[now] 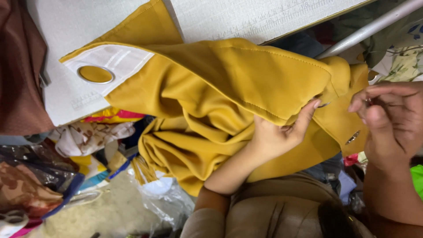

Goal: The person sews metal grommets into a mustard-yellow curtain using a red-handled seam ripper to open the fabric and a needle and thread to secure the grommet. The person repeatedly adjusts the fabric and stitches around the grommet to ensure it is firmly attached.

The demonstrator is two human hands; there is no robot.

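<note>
A: Mustard-yellow cloth, a heavy curtain [229, 83], fills the middle, folded over itself. Which hand has it?

B: The left hand [275, 136]. It comes up from below, palm turned toward the fabric, and its grip is clamped on the stitched hem, with the fingertips [313, 105] pressed against the fold's edge.

A: And the right hand [390, 121]?

B: It sits just right of the left grip, near the curtain's bunched end. Thumb and fingers are drawn together, pinched on something small; I cannot tell what it is, since it is hidden between them.

A: Anything on the cloth near that grip?

B: A metal eyelet [353, 137] shows in the yellow fabric just left of and below the right hand. Well away to the left of both hands, a second ring [95, 74] is set in a white band [110, 64] at the curtain's far corner.

A: What carries it all?

B: A white tabletop [246, 17] lies above the hands, with the curtain's upper fold draped over its edge. Below and left of the left grip, patterned fabrics [88, 136] and a clear plastic bag [163, 198] lie heaped. A grey metal bar [370, 28] slants above the right hand.
</note>
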